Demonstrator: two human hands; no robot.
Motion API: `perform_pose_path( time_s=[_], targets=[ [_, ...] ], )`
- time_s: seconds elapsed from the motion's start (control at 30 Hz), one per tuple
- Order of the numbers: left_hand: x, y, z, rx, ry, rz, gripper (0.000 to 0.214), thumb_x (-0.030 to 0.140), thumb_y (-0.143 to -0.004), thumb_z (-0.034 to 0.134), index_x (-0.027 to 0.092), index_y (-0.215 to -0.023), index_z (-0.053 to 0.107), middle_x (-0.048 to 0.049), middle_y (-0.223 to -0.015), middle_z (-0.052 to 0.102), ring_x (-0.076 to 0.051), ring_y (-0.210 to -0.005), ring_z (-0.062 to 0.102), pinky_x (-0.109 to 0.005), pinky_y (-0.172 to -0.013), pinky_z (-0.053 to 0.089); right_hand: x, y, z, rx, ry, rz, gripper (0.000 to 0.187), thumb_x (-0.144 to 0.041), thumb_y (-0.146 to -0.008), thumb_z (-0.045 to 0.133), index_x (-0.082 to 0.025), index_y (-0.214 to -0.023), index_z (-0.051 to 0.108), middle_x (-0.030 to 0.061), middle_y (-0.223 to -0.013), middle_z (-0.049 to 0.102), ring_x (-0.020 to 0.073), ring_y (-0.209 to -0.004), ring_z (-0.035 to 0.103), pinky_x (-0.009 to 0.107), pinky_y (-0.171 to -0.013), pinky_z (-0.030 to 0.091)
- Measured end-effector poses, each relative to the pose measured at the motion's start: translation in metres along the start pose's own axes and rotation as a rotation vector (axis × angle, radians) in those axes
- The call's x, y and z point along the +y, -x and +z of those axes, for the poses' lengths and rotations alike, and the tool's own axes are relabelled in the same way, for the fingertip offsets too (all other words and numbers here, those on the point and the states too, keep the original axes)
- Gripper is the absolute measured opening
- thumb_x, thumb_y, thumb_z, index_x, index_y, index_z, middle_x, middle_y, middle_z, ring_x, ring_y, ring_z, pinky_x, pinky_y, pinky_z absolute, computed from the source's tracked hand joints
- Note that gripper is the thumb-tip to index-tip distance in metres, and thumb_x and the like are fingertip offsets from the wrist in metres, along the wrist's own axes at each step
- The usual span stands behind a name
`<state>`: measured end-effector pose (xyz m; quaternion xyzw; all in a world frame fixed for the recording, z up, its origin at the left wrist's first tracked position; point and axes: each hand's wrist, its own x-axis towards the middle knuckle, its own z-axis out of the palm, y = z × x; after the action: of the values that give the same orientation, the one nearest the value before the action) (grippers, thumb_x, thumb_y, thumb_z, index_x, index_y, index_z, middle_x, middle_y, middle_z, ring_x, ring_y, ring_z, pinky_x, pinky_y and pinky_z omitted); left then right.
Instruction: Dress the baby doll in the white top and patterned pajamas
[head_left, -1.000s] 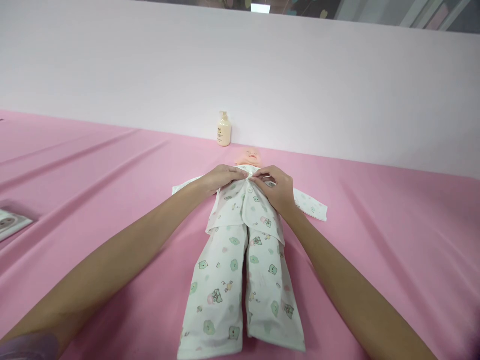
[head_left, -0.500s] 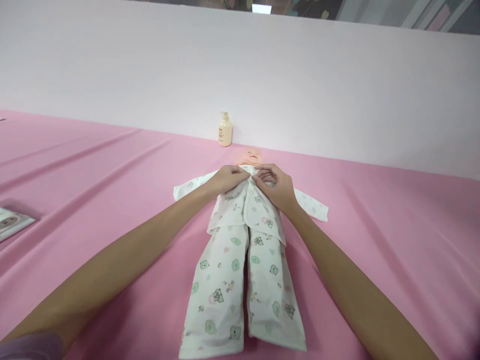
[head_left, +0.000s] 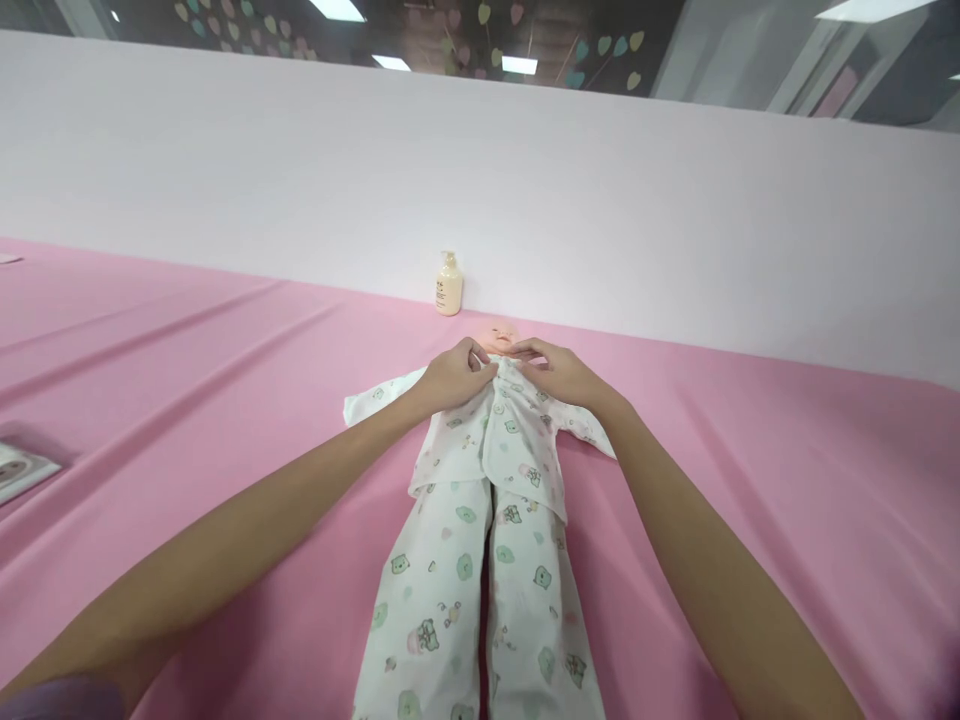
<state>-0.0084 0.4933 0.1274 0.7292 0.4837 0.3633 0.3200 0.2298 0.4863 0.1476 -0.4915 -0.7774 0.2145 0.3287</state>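
Note:
A doll [head_left: 501, 337] lies on its back, dressed in a white long-sleeved baby shirt [head_left: 517, 440] and matching trousers [head_left: 450, 590] with green bear prints. My left hand [head_left: 457, 375] is closed at the collar, thumb and fingertips pinching the shirt's edge below the chin. On the other side of the neckline, my right hand [head_left: 559, 375] has its thumb on the fabric and its fingers along the collar by the chin. Folds run through the cloth between the hands. Fingers partly hide the collar, and a round button [head_left: 499, 408] shows lower on the front.
Behind the doll's head a cream pump bottle [head_left: 448, 287] stands against the white wall [head_left: 300, 180]. A flat white packet [head_left: 26, 470] lies at the left on the creased pink cover [head_left: 187, 400].
The view has tilted up. My right hand has shifted slightly outward along the collar, its fingers straighter. The shirt's sleeve beside it is drawn in and bent; my left hand stays at the neckline.

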Motion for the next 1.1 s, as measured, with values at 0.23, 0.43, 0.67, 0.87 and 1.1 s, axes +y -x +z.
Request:
perform_pose_path(
  time_s=[0.23,0.43,0.67,0.87,1.1],
  targets=[
    [-0.025,-0.048,-0.013,-0.142,-0.123,0.329,0.026,0.037,-0.096,0.063,0.027,-0.115,0.077,-0.0057,-0.121,0.072,-0.023,-0.098,0.066,-0.035,-0.087,0.048,0.012,-0.032,-0.01,-0.128,-0.006,-0.045,0.032,-0.053,-0.088,0.078,-0.025,-0.103,0.081,0.0055,-0.112,0.079,0.0246,-0.102,0.07,0.043,-0.095,0.056],
    [-0.031,-0.053,-0.006,-0.082,-0.074,0.375,0.022,0.036,-0.096,0.065,0.025,-0.107,0.079,-0.0036,-0.111,0.076,-0.02,-0.088,0.065,-0.032,-0.08,0.047,0.026,-0.033,0.015,0.018,-0.208,-0.006,0.033,-0.055,-0.088,0.079,-0.024,-0.102,0.079,0.0034,-0.108,0.079,0.0216,-0.099,0.072,0.04,-0.096,0.056],
    [-0.027,-0.039,0.0,-0.016,0.053,0.298,0.023,0.039,-0.099,0.065,0.025,-0.106,0.082,-0.0027,-0.107,0.079,-0.018,-0.08,0.06,-0.032,-0.077,0.046,0.028,-0.031,0.023,0.062,-0.321,0.09,0.033,-0.051,-0.085,0.086,-0.024,-0.103,0.076,0.005,-0.106,0.08,0.0231,-0.1,0.075,0.041,-0.094,0.059],
    [-0.024,-0.038,0.003,0.008,0.099,0.335,0.02,0.037,-0.098,0.067,0.024,-0.104,0.082,-0.0057,-0.112,0.075,-0.02,-0.092,0.063,-0.031,-0.081,0.047,0.025,-0.033,0.014,-0.065,-0.296,0.099,0.032,-0.052,-0.085,0.085,-0.027,-0.105,0.083,0.007,-0.112,0.081,0.0267,-0.107,0.075,0.045,-0.099,0.06],
    [-0.024,-0.041,0.005,0.03,0.071,0.368,0.018,0.036,-0.097,0.069,0.024,-0.101,0.081,-0.0058,-0.105,0.07,-0.019,-0.085,0.057,-0.032,-0.077,0.044,0.029,-0.031,0.012,-0.095,-0.292,0.101,0.031,-0.052,-0.087,0.083,-0.028,-0.106,0.086,0.0047,-0.113,0.082,0.0256,-0.106,0.075,0.046,-0.1,0.059]
  ],
)
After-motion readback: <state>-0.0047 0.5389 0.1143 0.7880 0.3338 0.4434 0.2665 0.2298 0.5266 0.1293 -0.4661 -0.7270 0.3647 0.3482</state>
